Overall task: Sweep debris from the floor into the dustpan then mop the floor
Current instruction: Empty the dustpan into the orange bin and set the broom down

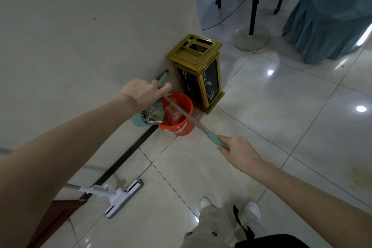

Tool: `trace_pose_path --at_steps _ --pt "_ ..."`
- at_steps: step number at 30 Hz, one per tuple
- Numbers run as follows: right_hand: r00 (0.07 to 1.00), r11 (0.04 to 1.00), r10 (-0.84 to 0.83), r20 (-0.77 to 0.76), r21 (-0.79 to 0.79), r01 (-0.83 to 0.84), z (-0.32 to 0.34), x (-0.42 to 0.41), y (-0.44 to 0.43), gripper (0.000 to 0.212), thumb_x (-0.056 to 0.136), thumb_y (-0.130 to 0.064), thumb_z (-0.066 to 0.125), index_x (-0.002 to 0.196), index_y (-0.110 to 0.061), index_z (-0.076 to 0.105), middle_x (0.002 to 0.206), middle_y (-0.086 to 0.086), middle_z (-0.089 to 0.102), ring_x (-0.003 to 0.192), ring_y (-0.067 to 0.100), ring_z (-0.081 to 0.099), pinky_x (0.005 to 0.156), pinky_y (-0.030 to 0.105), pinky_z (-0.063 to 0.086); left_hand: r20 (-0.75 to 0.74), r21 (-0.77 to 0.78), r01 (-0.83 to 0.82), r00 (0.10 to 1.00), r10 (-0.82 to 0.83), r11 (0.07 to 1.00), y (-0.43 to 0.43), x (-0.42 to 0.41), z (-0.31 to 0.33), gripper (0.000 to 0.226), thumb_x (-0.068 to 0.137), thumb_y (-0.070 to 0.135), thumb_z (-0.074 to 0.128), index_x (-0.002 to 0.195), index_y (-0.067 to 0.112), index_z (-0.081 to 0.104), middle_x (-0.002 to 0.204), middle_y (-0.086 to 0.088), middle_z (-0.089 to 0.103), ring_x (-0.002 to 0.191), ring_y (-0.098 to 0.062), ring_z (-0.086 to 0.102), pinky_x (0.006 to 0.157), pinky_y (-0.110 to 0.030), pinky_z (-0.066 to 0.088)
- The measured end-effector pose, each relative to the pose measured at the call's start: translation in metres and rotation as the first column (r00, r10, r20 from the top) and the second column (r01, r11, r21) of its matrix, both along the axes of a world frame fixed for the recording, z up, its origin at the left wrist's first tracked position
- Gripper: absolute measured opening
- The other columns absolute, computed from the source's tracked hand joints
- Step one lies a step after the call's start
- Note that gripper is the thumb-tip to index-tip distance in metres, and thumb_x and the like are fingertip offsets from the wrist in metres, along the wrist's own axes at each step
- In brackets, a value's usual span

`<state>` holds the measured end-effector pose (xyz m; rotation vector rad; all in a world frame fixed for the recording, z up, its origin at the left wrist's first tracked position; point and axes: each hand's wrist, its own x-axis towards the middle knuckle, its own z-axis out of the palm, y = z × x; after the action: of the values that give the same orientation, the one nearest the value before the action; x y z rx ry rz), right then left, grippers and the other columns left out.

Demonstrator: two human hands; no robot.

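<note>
The sweeping step looks near its end. The teal dustpan (137,120) hangs tilted over the wall-side rim of the orange bucket (181,129), with a heap of crumpled debris (154,113) on it at the lip. Some clear wrapping already lies inside the bucket.

The right hand (238,154) is wrapped round the teal sleeve of a metal pole (189,118). The pole crosses above the bucket and seems to join the dustpan. The left hand (143,93), above the bucket on the wall side, is curled round a second teal grip (163,78). Whether that grip belongs to a broom I cannot tell, as its lower part is hidden.

The next move is probably to tip the pan further so the heap slides into the bucket. Both tools can then be put down and the mop (120,197) picked up. It lies flat on the floor (261,117), on the person's side of the bucket and well apart from it.

Room is tight. The bucket stands against the wall (90,26) and just beside a gold-and-black waste bin (198,78) on its far side. The pan's edge barely overlaps the rim, so debris could spill down between bucket and wall. Away from the wall, past the bucket, the tiles lie open. Beyond the bin are a stand's round base (250,37) and a trailing black cable (225,19).
</note>
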<state>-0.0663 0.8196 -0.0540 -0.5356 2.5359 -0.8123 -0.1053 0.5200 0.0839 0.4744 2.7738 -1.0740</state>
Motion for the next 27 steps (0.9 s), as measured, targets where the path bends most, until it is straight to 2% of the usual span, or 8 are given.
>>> trace_pose_path --at_steps 4,9,14,16,19,21,23,27 --pt "0.997 0.996 0.074 -0.020 0.056 -0.073 -0.007 0.011 -0.006 0.038 0.097 -0.030 0.052 0.135 -0.028 0.053 0.083 0.008 0.065 0.067 0.025 0.061 0.058 0.034 0.050 -0.012 -0.014 -0.002 1.000 0.002 1.000 0.006 -0.003 0.000 0.054 0.093 0.013 0.046 0.131 0.022 0.008 0.097 -0.014 0.055 0.067 -0.032 0.062 0.047 -0.036 0.044" --pt "0.989 0.977 0.106 -0.104 0.198 -0.084 -0.008 0.010 -0.001 0.041 0.100 -0.029 0.044 0.141 -0.031 0.041 0.072 0.003 0.049 0.061 0.024 0.051 0.051 0.031 0.042 -0.010 -0.034 -0.016 1.000 0.016 0.999 0.010 -0.004 0.004 0.051 0.094 0.011 0.047 0.129 0.020 0.011 0.095 -0.013 0.055 0.067 -0.032 0.062 0.050 -0.038 0.050" --pt "1.000 1.000 -0.020 -0.009 -0.006 0.020 0.001 0.005 0.005 0.034 0.097 -0.027 0.053 0.131 -0.029 0.057 0.065 -0.007 0.050 0.047 0.010 0.048 0.038 0.018 0.031 0.005 -0.035 -0.002 1.000 0.002 0.999 0.019 -0.005 0.006 0.051 0.095 0.018 0.050 0.132 0.022 0.015 0.092 -0.012 0.055 0.063 -0.030 0.060 0.045 -0.034 0.043" --pt "0.999 0.999 -0.023 0.023 -0.040 0.024 0.001 0.012 0.008 0.038 0.097 -0.028 0.053 0.135 -0.032 0.054 0.067 -0.008 0.051 0.043 0.005 0.045 0.035 0.015 0.032 0.000 -0.052 0.002 1.000 -0.002 0.999 0.023 -0.007 0.006 0.049 0.096 0.015 0.047 0.134 0.021 0.017 0.091 -0.012 0.054 0.062 -0.029 0.058 0.045 -0.034 0.042" --pt "0.999 0.998 -0.001 0.049 -0.058 0.003 -0.004 0.028 0.012 0.038 0.097 -0.029 0.054 0.134 -0.033 0.054 0.070 -0.004 0.057 0.044 0.007 0.049 0.037 0.017 0.039 -0.005 -0.063 0.000 1.000 0.000 0.998 0.030 -0.010 0.007 0.049 0.095 0.013 0.048 0.133 0.021 0.019 0.082 -0.009 0.047 0.057 -0.027 0.051 0.044 -0.034 0.042" --pt "0.999 0.999 0.046 0.030 0.001 -0.046 -0.008 0.037 0.014 0.039 0.097 -0.030 0.052 0.136 -0.032 0.051 0.079 0.005 0.063 0.057 0.018 0.058 0.049 0.028 0.049 0.003 -0.059 0.009 1.000 -0.009 0.998 0.033 -0.012 0.007 0.050 0.093 0.014 0.052 0.132 0.021 0.022 0.077 -0.008 0.040 0.055 -0.027 0.049 0.044 -0.034 0.044" --pt "0.993 0.987 0.119 -0.017 0.110 -0.117 -0.013 0.042 0.016 0.041 0.098 -0.031 0.049 0.139 -0.031 0.046 0.088 0.011 0.064 0.072 0.028 0.063 0.059 0.035 0.050 0.016 -0.060 0.014 1.000 -0.013 0.998 0.034 -0.011 0.007 0.047 0.095 0.013 0.049 0.131 0.021 0.020 0.079 -0.009 0.044 0.056 -0.028 0.052 0.045 -0.035 0.046" --pt "0.983 0.963 0.169 -0.066 0.221 -0.151 -0.022 0.039 0.024 0.041 0.100 -0.029 0.044 0.141 -0.028 0.041 0.091 0.013 0.062 0.076 0.031 0.062 0.056 0.033 0.041 0.015 -0.059 0.021 1.000 -0.020 0.998 0.032 -0.003 0.003 0.052 0.092 0.011 0.051 0.128 0.022 0.015 0.086 -0.011 0.053 0.057 -0.029 0.053 0.043 -0.034 0.041"
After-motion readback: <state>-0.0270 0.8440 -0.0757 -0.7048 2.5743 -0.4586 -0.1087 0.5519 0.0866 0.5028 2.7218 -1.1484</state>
